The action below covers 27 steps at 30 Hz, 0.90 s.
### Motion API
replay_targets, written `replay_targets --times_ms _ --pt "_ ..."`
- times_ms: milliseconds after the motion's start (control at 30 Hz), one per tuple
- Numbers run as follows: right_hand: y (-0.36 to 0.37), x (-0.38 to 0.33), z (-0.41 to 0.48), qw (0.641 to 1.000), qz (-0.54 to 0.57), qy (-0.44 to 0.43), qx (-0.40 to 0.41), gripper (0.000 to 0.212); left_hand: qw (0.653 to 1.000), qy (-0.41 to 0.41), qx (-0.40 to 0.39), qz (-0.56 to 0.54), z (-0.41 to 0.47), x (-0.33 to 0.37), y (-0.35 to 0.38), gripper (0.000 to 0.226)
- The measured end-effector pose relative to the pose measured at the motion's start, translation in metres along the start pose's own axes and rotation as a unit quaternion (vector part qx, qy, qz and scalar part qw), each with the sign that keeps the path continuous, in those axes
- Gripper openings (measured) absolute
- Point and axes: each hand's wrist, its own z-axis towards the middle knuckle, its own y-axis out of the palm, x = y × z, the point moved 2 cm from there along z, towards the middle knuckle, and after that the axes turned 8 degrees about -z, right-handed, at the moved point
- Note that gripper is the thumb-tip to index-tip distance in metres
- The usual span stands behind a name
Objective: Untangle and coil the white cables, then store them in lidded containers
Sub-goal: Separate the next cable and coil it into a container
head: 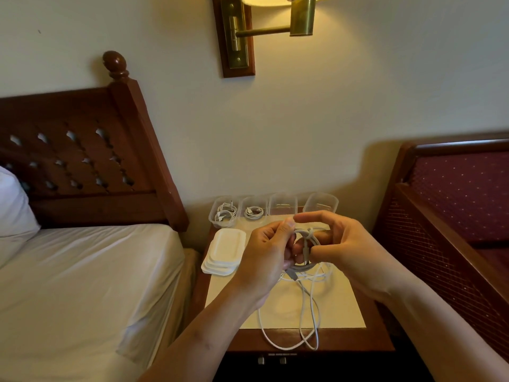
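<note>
Above the nightstand (347, 312) my left hand (264, 260) and my right hand (347, 252) both grip a small coil of white cable (305, 244). Loose white cable (308, 321) trails from the coil down over the tabletop and past its front edge. Several clear containers stand in a row at the back. The two left ones (223, 212) (253, 210) each hold a coiled cable. The two on the right (282, 204) (322, 202) look empty. A stack of white lids (224, 252) lies on the left of the tabletop.
A bed with a white sheet (82, 285) and a wooden headboard (82, 161) lies to the left. An upholstered wooden chair (454, 210) stands to the right. A brass wall lamp (275, 26) hangs overhead.
</note>
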Motion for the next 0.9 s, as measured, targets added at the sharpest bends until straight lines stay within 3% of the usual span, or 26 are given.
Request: replay_targets --times_ms 167,333,600,767,900 --pt "-0.002 0.002 0.001 0.999 -0.033 0.000 0.026 0.047 1.000 -0.003 -0.011 0.016 0.002 0.000 -0.004 0.040" --pt "-0.002 0.012 0.002 0.997 0.052 0.011 0.053 0.057 0.999 -0.018 -0.022 0.015 0.002 0.002 -0.008 0.040" --pt "0.002 0.020 0.009 0.977 0.197 -0.017 0.079 0.040 0.999 -0.049 -0.007 0.020 0.001 -0.001 -0.005 0.043" --pt "0.004 0.020 0.003 0.987 0.050 -0.115 0.099 0.041 0.999 -0.046 -0.003 0.021 0.000 0.002 -0.010 0.041" --pt "0.010 0.025 0.001 0.956 -0.098 -0.241 0.135 0.036 0.999 -0.038 0.000 0.034 -0.002 0.008 -0.004 0.043"
